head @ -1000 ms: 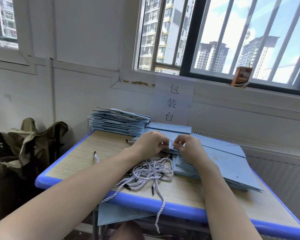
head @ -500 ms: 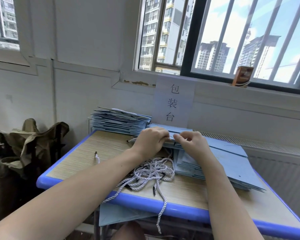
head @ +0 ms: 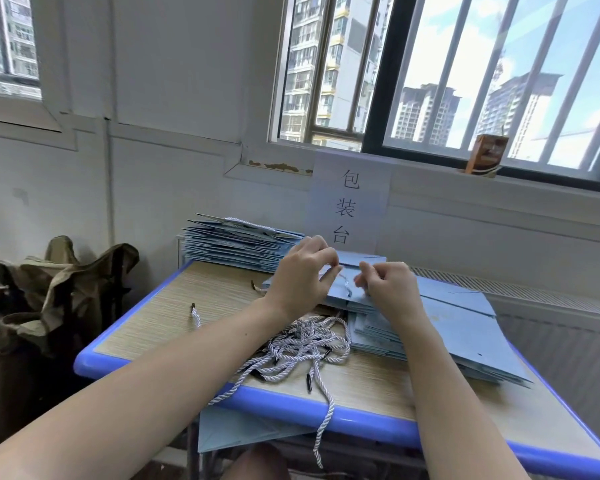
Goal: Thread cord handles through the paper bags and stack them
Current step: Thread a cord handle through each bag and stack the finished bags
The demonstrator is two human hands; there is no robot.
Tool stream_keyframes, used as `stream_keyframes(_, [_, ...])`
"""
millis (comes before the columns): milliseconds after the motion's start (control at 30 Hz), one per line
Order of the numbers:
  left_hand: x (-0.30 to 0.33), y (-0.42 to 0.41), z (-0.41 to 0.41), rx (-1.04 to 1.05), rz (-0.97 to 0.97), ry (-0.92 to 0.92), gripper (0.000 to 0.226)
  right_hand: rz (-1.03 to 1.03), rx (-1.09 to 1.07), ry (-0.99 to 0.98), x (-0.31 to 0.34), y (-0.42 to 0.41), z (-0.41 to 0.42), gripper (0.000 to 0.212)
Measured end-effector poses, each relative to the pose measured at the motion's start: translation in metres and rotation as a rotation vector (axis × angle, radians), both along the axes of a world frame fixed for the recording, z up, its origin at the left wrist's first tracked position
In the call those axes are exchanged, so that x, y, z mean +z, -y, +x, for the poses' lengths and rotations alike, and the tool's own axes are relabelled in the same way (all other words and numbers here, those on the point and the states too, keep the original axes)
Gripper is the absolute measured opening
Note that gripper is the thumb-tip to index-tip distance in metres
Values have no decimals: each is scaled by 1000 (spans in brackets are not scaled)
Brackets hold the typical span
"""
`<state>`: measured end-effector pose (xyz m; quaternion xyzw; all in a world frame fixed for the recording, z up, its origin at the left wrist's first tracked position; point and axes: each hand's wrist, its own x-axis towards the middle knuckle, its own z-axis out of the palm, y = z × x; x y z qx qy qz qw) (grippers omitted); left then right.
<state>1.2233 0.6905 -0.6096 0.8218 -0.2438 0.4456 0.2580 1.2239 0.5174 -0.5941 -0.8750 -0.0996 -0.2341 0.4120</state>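
Two stacks are framing my work: the finished stack (head: 236, 242) at the far left, the unthreaded pile (head: 465, 327) on the right. Between them, my left hand (head: 300, 275) is curling round the top bag (head: 343, 291), fingers pinching its raised edge, while my right hand (head: 390, 289) is pinching the cord (head: 347, 287) at the hole. I'm judging it best to be steadying the paper and feeding gently, avoiding tears. Spare cords (head: 302, 348) are lying nearer.

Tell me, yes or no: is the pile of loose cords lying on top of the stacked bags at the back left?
No, the loose cords lie on the desk near its front edge.
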Motion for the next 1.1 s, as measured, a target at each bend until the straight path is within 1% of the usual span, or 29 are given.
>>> stream_keyframes(33, [0,0,-1,-6,9,-19,10,25,1,-1,0,1,1,39])
stream_keyframes(133, [-1,1,-3,-22,78,-114,11,-85,55,-36,0,0,-3,35])
stream_keyframes(200, [-1,1,-4,-6,96,-155,12,-98,83,-46,2,-1,-6,31])
stream_keyframes(333, [0,-3,-3,40,28,-195,13,-87,162,-135,7,2,-12,22])
stream_keyframes(433, [0,-7,-1,64,-8,-222,14,-119,169,-177,5,3,-12,30])
stream_keyframes(500, [0,-7,-1,65,-20,-224,14,-157,153,-191,4,5,-11,35])
stream_keyframes(533, [0,-7,-1,60,-22,-221,14,-173,140,-202,4,6,-11,33])
stream_keyframes(633, [0,-6,-2,37,-20,-220,15,-167,115,-214,4,9,-11,21])
stream_keyframes(700, [0,-5,-2,10,-4,-226,15,-156,122,-179,3,8,-11,15])
stream_keyframes(767, [1,-4,-3,-21,11,-229,14,-155,122,-131,3,7,-10,13])
stream_keyframes(933, [1,-1,-5,-64,39,-199,11,-177,21,-65,-1,5,-3,22])
stream_keyframes(1000, [1,0,-6,-74,72,-204,12,-209,-37,-61,-4,6,0,27])
stream_keyframes(1100, [0,0,-5,-71,104,-222,17,-244,-89,-60,-4,7,2,29])
